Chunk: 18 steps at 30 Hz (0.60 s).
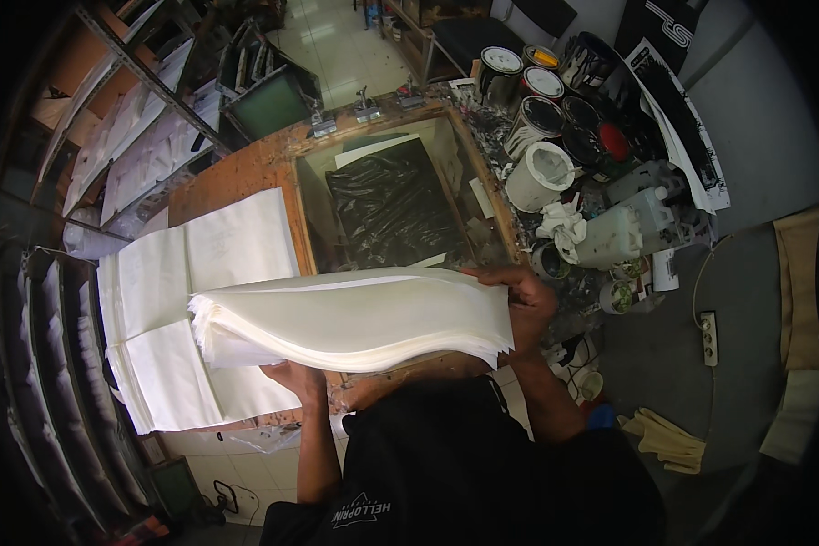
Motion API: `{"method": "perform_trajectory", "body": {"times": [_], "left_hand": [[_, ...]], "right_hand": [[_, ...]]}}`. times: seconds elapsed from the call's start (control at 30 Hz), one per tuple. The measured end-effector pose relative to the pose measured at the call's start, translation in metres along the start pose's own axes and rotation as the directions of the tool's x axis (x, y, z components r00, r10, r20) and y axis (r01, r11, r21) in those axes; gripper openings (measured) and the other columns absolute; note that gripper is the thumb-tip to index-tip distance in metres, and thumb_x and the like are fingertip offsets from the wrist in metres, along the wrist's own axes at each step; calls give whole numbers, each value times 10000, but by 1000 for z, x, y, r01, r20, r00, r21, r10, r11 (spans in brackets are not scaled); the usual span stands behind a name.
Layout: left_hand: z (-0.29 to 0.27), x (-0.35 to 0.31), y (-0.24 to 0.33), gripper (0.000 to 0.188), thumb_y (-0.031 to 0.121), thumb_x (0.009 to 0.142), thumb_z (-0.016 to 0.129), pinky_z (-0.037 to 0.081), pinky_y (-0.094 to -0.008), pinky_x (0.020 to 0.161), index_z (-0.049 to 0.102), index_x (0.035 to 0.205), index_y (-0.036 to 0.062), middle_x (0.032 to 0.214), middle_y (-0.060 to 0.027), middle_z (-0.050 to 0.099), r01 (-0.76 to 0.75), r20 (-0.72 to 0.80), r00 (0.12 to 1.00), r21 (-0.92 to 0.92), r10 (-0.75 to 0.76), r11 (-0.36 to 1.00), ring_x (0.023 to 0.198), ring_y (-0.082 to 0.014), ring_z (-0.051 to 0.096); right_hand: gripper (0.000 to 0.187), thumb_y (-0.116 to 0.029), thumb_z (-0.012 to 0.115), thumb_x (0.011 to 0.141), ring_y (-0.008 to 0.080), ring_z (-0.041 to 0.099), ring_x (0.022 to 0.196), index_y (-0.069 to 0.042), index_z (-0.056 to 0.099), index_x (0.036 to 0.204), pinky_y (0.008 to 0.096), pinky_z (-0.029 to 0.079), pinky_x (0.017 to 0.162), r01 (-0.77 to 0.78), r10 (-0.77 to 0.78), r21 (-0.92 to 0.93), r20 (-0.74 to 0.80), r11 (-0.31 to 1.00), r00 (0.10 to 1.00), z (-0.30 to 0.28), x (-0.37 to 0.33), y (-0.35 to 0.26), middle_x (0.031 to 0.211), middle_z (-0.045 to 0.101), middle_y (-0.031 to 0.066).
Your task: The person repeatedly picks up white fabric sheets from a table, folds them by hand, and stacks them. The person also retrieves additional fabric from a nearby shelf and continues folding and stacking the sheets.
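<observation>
A thick stack of thin cream-white sheets (pixel 373 314) spans my two hands, sagging in a wave above the wooden table's near side. My right hand (pixel 532 305) is closed round its right end, thumb side uppermost. Beneath the near edge, toward the left, my left hand (pixel 302 380) supports it, with most fingers hidden under the sheets. The stack's left end fans into many loose edges over piles of flat white fabric-like pieces (pixel 241 237) on the table. Just beyond the stack lies a wood-framed screen (pixel 302 218) with crumpled black plastic (pixel 391 196) inside it.
Paint-smeared cans (pixel 541 118), a white tub (pixel 539 177) and a translucent jug (pixel 614 223) crowd the right side. Metal hinge clamps (pixel 367 111) line the screen's far edge. Racks (pixel 141 136) stand on the left. A power strip (pixel 708 337) hangs at right.
</observation>
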<state>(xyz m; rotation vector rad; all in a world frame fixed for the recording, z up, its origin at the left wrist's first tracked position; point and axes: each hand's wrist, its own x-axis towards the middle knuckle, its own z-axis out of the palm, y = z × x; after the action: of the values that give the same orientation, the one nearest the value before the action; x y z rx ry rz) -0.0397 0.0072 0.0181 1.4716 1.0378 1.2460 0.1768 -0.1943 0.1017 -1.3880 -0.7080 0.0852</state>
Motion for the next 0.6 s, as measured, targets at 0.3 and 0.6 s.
{"method": "perform_trajectory", "body": {"times": [0.3, 0.6], "left_hand": [[-9, 5, -1, 874, 469, 797, 749, 418, -395, 992, 323, 1354, -53, 1272, -164, 474, -48, 34, 998, 94, 44, 994, 1136, -234, 518], [-20, 5, -6, 1037, 584, 737, 744, 386, -438, 1032, 248, 1405, -36, 1336, -179, 404, -89, 83, 993, 124, 79, 988, 1202, -262, 468]], "right_hand": [[302, -5, 815, 701, 196, 700, 900, 11, 638, 945, 306, 556, 796, -80, 81, 69, -16, 994, 997, -1, 8, -3, 964, 716, 159], [489, 52, 796, 694, 203, 695, 884, -1, 510, 1087, 308, 552, 794, -225, 228, 158, 2, 961, 974, -2, 6, -7, 933, 697, 128]]}}
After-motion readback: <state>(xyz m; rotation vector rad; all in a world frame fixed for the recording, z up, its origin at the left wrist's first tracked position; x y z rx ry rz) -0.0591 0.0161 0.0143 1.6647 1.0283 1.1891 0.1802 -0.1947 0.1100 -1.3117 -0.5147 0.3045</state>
